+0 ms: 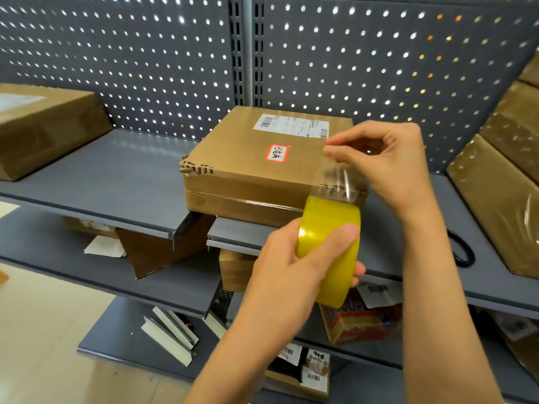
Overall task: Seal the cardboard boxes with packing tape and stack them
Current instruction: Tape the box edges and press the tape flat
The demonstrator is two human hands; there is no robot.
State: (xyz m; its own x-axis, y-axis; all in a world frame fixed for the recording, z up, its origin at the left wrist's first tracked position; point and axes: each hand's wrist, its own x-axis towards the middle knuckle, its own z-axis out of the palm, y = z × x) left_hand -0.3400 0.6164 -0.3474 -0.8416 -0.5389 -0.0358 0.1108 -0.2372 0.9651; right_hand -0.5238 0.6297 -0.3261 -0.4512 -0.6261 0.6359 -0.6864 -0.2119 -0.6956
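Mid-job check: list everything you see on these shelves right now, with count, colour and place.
cardboard box: one, brown, middle of top shelf, torn near-left corner, white shipping label and red-edged sticker on top
tape roll: one, yellow, in front of that box
tape strip: one, clear, pulled up from the roll
other boxes: one brown at far left; several brown, film-wrapped, stacked at right
black ring: one, shelf at right
orange package: one, lower shelf
pegboard: grey, behind
left hand: grips the roll
right hand: fingers pinch the strip's end
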